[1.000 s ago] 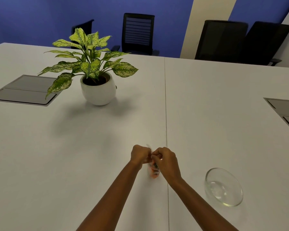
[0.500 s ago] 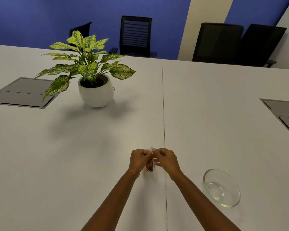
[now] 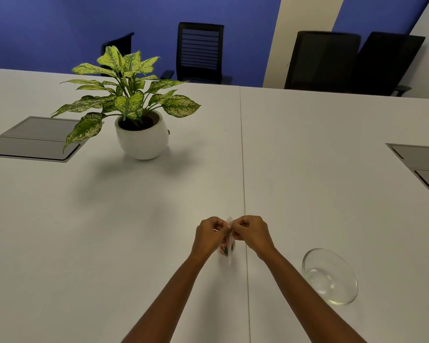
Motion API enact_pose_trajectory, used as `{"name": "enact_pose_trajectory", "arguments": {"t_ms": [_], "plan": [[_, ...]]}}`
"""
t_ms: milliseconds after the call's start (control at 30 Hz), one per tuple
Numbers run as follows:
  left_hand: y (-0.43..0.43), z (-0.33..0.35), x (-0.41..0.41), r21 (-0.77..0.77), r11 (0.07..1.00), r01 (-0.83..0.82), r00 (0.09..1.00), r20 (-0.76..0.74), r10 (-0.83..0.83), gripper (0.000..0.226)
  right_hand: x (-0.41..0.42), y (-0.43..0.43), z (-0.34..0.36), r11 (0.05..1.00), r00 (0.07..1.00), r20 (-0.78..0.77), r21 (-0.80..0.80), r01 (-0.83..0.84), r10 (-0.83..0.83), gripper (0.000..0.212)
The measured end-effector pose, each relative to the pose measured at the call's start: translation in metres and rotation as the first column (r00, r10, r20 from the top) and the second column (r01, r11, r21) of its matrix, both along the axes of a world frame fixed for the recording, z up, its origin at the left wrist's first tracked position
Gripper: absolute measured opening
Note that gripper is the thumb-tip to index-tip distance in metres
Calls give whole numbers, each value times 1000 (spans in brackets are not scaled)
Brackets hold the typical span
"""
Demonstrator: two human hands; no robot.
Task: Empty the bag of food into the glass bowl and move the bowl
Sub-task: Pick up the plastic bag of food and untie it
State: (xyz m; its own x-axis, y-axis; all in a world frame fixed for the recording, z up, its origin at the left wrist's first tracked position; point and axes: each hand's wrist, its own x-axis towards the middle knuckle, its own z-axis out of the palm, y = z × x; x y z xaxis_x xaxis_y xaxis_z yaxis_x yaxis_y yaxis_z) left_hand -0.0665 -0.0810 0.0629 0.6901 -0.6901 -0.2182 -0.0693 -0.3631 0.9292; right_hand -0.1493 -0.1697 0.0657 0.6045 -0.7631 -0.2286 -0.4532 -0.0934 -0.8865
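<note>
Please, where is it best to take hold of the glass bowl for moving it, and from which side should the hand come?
Probably at the rim of the glass bowl, from its near right side. It stands upright, open and empty, with walls flaring to a wide rim, right of the right hand. Both that hand and the left hand hold the small bag.

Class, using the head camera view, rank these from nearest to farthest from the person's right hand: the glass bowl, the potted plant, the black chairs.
1. Glass bowl, beside the right hand, to its right.
2. Potted plant, left, mid-table.
3. Black chairs, beyond the table's far edge.
</note>
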Motion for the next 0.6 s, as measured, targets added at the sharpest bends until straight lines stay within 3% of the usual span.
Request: {"name": "enact_pose_trajectory", "arguments": {"t_ms": [133, 300, 600], "plan": [[-3, 3, -6, -41, 993, -114, 990, 83, 117, 21, 2, -2, 4, 998, 1000, 2, -53, -14, 14, 16], [-9, -1, -9, -42, 990, -136, 977, 157, 141, 17, 1, -3, 9, 988, 998, -46, -147, -48, 41, 15], [-18, -2, -14, -25, 978, -207, 963, 169, 208, 18, 2, -1, 13, 959, 994, -102, -274, -69, 42, 18]]}}
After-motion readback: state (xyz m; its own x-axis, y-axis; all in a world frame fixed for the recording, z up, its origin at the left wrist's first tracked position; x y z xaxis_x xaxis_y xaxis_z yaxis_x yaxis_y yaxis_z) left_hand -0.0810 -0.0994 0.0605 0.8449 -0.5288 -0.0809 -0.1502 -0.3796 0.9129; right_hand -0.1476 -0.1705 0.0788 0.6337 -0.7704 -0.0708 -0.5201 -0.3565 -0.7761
